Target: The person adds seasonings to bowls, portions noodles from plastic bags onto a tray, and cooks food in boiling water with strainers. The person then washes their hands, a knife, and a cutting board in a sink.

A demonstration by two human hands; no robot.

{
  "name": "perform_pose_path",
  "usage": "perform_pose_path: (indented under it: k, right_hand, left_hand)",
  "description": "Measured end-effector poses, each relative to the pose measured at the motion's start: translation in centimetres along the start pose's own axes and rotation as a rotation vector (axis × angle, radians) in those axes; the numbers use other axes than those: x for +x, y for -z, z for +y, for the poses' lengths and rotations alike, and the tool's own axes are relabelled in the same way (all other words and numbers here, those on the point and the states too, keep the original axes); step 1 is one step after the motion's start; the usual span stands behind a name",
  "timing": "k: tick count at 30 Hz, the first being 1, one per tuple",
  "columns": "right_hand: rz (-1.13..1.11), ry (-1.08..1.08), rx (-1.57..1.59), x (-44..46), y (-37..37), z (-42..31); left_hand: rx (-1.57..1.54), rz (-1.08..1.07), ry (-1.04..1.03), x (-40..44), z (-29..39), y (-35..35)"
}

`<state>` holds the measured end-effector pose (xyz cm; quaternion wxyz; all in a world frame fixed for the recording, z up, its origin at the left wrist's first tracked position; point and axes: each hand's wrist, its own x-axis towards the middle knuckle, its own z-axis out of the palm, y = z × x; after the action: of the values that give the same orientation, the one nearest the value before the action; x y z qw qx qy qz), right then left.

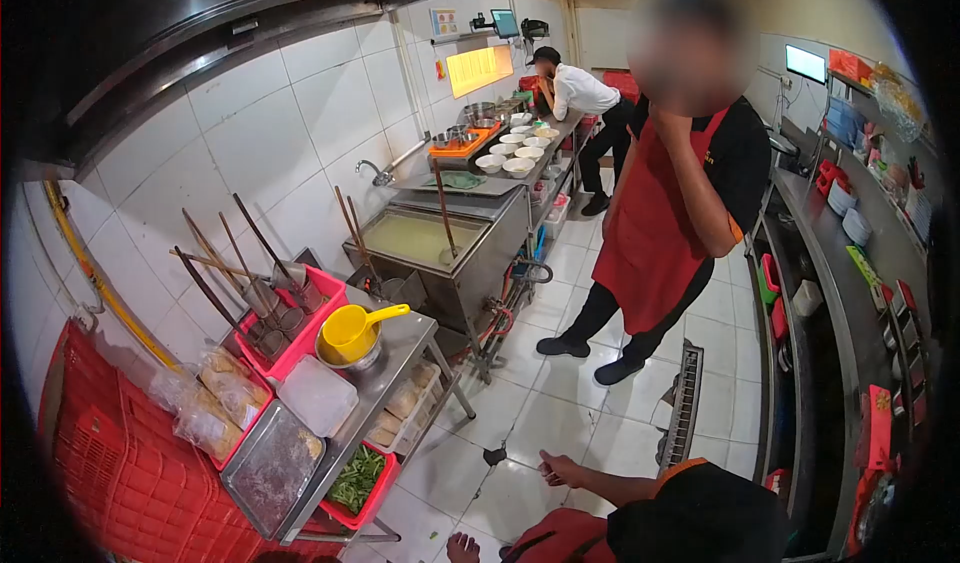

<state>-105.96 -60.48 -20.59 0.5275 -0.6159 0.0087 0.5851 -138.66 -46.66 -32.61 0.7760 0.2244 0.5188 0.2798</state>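
Observation:
My right hand [560,468] is held out over the tiled floor at the bottom centre, with the thumb apart from loosely bent fingers and nothing seen in it. Low at the frame's bottom edge, my left hand [462,549] shows in part, fingers apart and holding nothing visible. Both are away from the steel table [395,348]. On that table are a yellow dipper [352,331] in a metal bowl, a pink tub [322,288] with long-handled strainers, a translucent lid [318,395] and a metal tray [272,468]. My red apron [570,539] shows below.
A person in a red apron [655,208] stands ahead, hand at face. Another in a white shirt [582,91] leans on the counter, which holds white bowls [518,166]. A liquid-filled vat [415,241] is left, metal shelving [830,253] right, red crates [130,463] lower left.

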Motion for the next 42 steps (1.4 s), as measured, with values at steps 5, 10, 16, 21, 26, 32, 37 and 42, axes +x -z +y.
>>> perform_pose_path:
  k: [5,10,16,21,26,32,37,42]
  right_hand:
    - [-0.457,0.281,0.832,-6.0,-2.0,-12.9]
    - [-0.659,0.635,0.794,-11.7,-3.5,-23.0]
    - [-0.745,0.440,0.468,-9.4,-6.8,-17.4]
    - [-0.453,0.191,0.300,-6.0,-6.7,-9.3]
    - [-0.214,0.053,0.436,-4.4,-4.1,-6.2]
    - [-0.160,0.085,0.535,-3.7,-2.3,-5.3]
    - [-0.195,0.085,0.551,-3.7,-2.6,-4.6]
    - [-0.194,0.049,0.569,-3.8,-2.6,-3.8]
  left_hand:
    - [0.043,0.096,-0.195,-2.8,-1.3,3.8]
    - [0.334,0.030,-0.455,-0.5,-1.9,5.9]
    - [-0.069,0.142,0.145,0.2,0.1,3.1]
    - [-0.059,0.023,-0.008,-2.8,-1.3,3.7]
    - [0.116,0.078,-0.206,-4.1,-2.5,6.0]
    - [-0.039,0.104,-0.044,-4.9,-2.3,6.7]
    - [0.308,0.033,-0.276,-4.4,-2.4,4.9]
    - [0.096,0.147,-0.063,-4.9,-2.1,2.6]
